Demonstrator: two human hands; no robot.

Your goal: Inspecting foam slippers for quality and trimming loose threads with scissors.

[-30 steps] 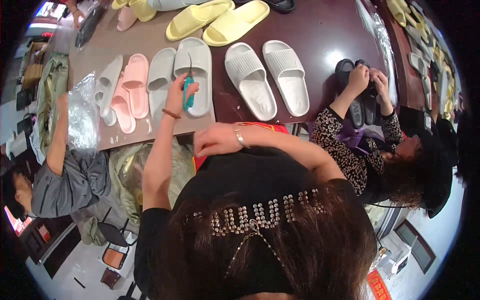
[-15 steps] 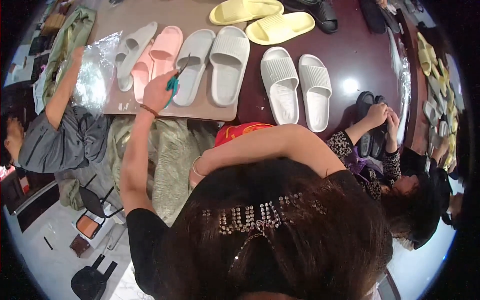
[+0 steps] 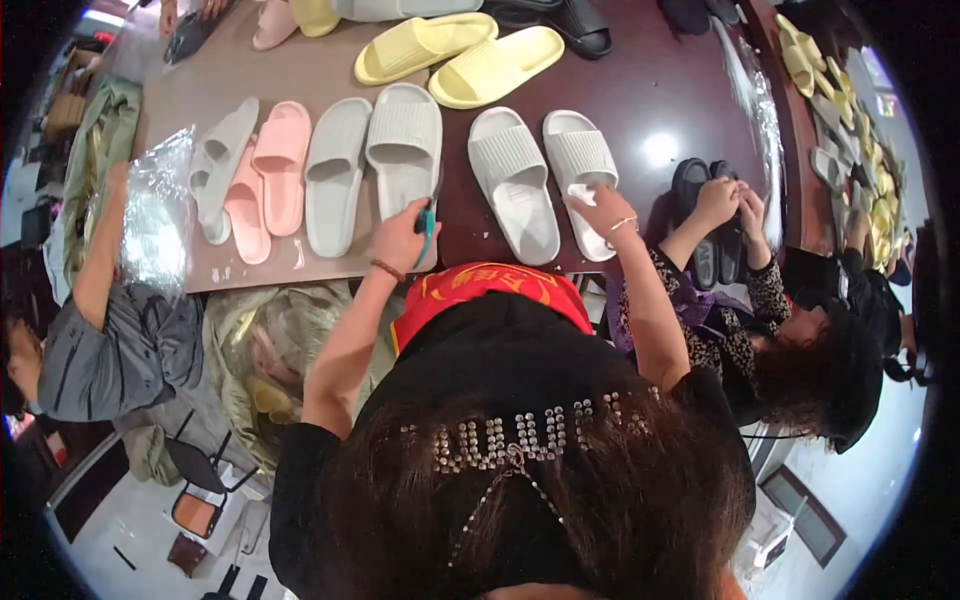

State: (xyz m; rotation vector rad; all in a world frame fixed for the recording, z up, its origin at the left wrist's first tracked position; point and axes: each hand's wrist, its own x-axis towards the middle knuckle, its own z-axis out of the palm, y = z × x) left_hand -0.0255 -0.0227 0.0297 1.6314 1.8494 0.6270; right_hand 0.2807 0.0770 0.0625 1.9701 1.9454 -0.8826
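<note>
My left hand point(image 3: 402, 238) is closed around a pair of teal-handled scissors point(image 3: 427, 222), over the heel of a light grey slide slipper point(image 3: 405, 150); the blades are mostly hidden. My right hand point(image 3: 603, 212) bends its fingers into a white slide slipper point(image 3: 580, 150), below its ribbed strap. Something white shows at the fingertips, hard to tell from the slipper. The matching white slipper point(image 3: 513, 185) lies just left of it. Left of the scissors are another grey slipper point(image 3: 335, 180), a pink pair point(image 3: 280, 165) and a grey pair point(image 3: 215, 165) overlapping each other.
Yellow slippers point(image 3: 500, 68) and black slippers point(image 3: 582, 28) lie farther back on the table point(image 3: 640, 90). At right, a co-worker's hands point(image 3: 735, 200) hold black slippers point(image 3: 692, 180). Another person's arm point(image 3: 100, 240) and clear plastic point(image 3: 158, 215) are at left. A large sack point(image 3: 240, 340) stands below the table edge.
My right hand has moved from across my body to the white slipper. My left hand, with the scissors, has come back and rightward from the grey slippers. The view has shifted.
</note>
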